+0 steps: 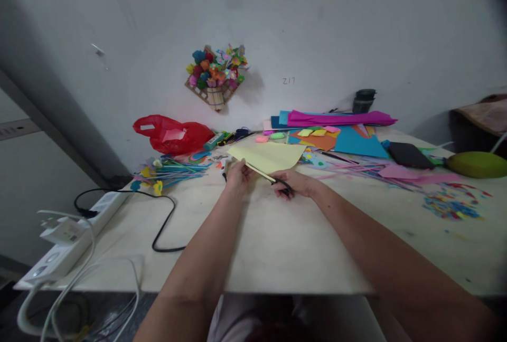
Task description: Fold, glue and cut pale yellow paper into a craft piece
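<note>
A pale yellow sheet of paper [269, 156] is held up over the middle of the table. My left hand [239, 172] pinches its near left corner. The fingers of my right hand [291, 182] are wrapped round the black handles of a pair of scissors [284, 187]. The scissor blades point left toward my left hand and lie along the sheet's near edge. Whether the blades are parted is too small to tell.
A red plastic bag [178, 136] and craft flowers [158, 176] lie at the left, near a power strip [59, 257] with cables. Coloured sheets [360, 141], pink stems, a black phone-like object [410, 155] and small scraps [453, 205] lie at the right.
</note>
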Demonstrator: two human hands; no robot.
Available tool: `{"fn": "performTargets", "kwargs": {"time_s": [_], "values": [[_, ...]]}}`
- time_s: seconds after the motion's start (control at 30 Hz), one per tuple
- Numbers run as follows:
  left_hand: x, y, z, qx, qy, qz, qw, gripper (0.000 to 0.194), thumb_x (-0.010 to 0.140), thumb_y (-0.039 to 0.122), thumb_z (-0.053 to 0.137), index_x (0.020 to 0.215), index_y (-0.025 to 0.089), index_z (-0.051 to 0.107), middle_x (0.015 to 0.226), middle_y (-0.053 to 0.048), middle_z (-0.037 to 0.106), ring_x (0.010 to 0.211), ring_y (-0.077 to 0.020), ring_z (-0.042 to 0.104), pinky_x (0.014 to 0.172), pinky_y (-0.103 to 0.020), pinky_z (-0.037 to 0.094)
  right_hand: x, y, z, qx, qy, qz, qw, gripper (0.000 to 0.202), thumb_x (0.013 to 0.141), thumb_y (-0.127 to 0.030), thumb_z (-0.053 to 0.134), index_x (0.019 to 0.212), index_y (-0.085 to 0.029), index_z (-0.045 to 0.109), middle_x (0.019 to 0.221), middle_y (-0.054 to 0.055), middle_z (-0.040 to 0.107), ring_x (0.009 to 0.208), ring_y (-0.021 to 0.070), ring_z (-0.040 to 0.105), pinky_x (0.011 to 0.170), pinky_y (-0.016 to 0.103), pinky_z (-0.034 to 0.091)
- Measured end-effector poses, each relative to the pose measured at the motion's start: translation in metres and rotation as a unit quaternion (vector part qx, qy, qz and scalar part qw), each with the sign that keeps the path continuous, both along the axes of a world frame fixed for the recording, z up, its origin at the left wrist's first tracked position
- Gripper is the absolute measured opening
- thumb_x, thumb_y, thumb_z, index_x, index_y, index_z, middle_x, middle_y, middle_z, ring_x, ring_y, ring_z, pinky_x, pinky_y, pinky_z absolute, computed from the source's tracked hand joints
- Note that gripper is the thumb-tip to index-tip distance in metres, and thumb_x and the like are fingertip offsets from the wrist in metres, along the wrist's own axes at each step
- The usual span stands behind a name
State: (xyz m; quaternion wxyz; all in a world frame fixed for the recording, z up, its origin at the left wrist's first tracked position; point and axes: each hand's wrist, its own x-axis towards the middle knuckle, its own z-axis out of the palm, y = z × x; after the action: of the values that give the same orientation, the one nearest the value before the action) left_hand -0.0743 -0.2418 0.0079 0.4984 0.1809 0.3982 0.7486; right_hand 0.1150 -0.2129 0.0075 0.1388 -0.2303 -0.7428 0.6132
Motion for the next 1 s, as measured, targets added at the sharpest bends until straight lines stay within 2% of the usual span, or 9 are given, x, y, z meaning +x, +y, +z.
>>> {"fn": "performTargets", "kwargs": {"time_s": [0.3, 0.47, 0.63, 0.87, 1.0], "values": [[0.0004, 0.0013, -0.0009, 0.003, -0.003, -0.002, 1.000, 0.005, 0.078, 0.017, 0.054, 0.080, 0.015, 0.058, 0.061, -0.001, 0.063, 0.053, -0.0116, 0.061, 0.060, -0.025, 0.052, -0.0049, -0.0037, 0.0018, 0.014, 0.008, -0.035, 0.999, 0.017, 0.073, -0.028, 0.055, 0.084, -0.015, 0.057, 0.054, -0.005, 0.056, 0.035, 0.0033, 0.047, 0.029, 0.013, 0.025], [0.0023, 0.0015, -0.0010, 0.010, 0.004, -0.012, 1.000, 0.006, 0.078, 0.018, 0.055, 0.079, 0.014, 0.058, 0.062, -0.003, 0.064, 0.055, -0.0126, 0.062, 0.060, -0.026, 0.053, -0.0055, -0.0054, 0.0032, 0.011, 0.005, -0.048, 0.999, 0.026, 0.074, -0.031, 0.057, 0.095, -0.017, 0.057, 0.054, -0.006, 0.055, 0.035, 0.0042, 0.047, 0.028, 0.013, 0.025], [0.0032, -0.0002, -0.0003, 0.012, 0.013, -0.012, 1.000, 0.006, 0.078, 0.018, 0.054, 0.079, 0.014, 0.058, 0.064, -0.003, 0.064, 0.056, -0.0127, 0.062, 0.060, -0.026, 0.053, -0.0053, -0.0064, 0.0044, 0.004, 0.006, -0.064, 0.998, 0.028, 0.074, -0.033, 0.058, 0.097, -0.017, 0.057, 0.052, -0.006, 0.054, 0.034, 0.0037, 0.045, 0.028, 0.013, 0.023], [0.0037, -0.0004, -0.0003, 0.005, 0.002, -0.008, 1.000, 0.006, 0.080, 0.018, 0.053, 0.080, 0.014, 0.058, 0.065, -0.003, 0.065, 0.054, -0.0129, 0.062, 0.054, -0.024, 0.052, -0.0075, -0.0075, 0.0054, 0.000, 0.002, -0.084, 0.996, 0.022, 0.072, -0.035, 0.059, 0.078, -0.014, 0.055, 0.050, -0.006, 0.052, 0.032, 0.0031, 0.042, 0.027, 0.014, 0.020], [0.0025, 0.0004, -0.0004, 0.005, 0.011, 0.003, 1.000, 0.009, 0.082, 0.021, 0.050, 0.082, 0.015, 0.057, 0.063, -0.003, 0.065, 0.054, -0.0127, 0.063, 0.053, -0.023, 0.052, -0.0072, -0.0088, 0.0076, -0.003, -0.001, -0.079, 0.997, 0.020, 0.071, -0.033, 0.059, 0.074, -0.014, 0.054, 0.048, -0.006, 0.051, 0.031, 0.0027, 0.040, 0.027, 0.015, 0.019]]}}
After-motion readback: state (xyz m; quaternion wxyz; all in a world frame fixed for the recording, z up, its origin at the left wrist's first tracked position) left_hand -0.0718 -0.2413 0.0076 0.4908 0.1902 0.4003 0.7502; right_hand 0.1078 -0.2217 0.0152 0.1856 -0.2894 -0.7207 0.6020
